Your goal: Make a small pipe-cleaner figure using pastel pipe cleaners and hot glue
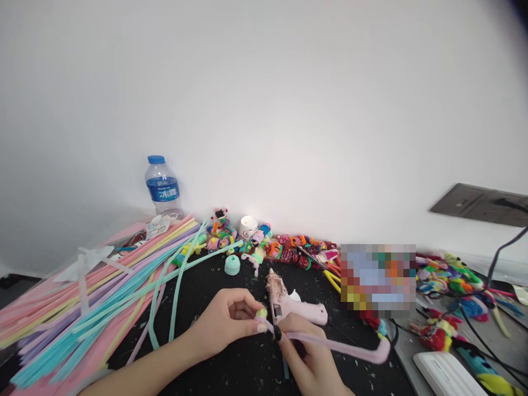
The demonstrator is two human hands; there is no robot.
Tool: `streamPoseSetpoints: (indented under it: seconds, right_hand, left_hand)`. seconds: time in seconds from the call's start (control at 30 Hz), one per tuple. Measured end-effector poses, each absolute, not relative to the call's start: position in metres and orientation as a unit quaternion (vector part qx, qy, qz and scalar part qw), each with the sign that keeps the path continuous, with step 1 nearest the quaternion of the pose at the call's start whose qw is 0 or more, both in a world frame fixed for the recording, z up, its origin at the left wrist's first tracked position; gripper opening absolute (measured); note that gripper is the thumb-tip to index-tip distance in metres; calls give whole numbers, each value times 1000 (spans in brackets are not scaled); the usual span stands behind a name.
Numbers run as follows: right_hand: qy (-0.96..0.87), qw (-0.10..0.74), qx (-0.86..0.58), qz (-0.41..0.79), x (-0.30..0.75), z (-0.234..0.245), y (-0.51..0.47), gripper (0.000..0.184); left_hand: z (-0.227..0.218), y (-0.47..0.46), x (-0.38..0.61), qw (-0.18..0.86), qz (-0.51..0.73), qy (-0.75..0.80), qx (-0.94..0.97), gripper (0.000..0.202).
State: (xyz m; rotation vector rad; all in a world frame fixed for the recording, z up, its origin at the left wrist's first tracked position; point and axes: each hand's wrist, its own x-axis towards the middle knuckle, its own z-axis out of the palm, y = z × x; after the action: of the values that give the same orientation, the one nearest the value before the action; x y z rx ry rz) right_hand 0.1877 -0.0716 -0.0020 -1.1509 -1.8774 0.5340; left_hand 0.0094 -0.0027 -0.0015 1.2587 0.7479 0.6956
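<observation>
My left hand (231,324) pinches a small pale green and lilac piece (261,313) between thumb and fingertips. A pale pink-lilac pipe cleaner (334,345) runs from that piece through my right hand (305,352), whose thumb and fingers are closed on it. Its far end, at the right, is bent up into a short hook. Just behind my hands lies a pink hot glue gun (303,311), with a stained nozzle pointing away from me. A mint coil of wound pipe cleaner (232,265) sits on the black mat (206,379) beyond my left hand.
Bundled pastel pipe cleaners (99,297) spread across the left. A water bottle (162,187) and a paper cup (248,226) stand by the wall. Several fuzzy figures (289,250) line the back. At right are black cables (474,330) and a white box-shaped device (445,374).
</observation>
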Motion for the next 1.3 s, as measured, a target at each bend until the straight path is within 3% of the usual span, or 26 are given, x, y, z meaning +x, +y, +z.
streamPoseSetpoints:
  seconds: [0.23,0.4,0.83,1.3]
  right_hand:
    - [-752,414,-451,244,190,-5,-70,20]
    - [-750,406,-463,242,190,-6,-70,21]
    - [-759,407,-451,233,191,-7,-69,19]
    - [-766,416,-441,214,189,-1,-69,20]
  left_hand:
    - [2,-4,8,690,330,293,574,34]
    - [1,-5,9,684,336,269,589,21]
    - [1,-5,9,685,324,269,594,16]
    - [1,-4,9,748,300,273,526,25]
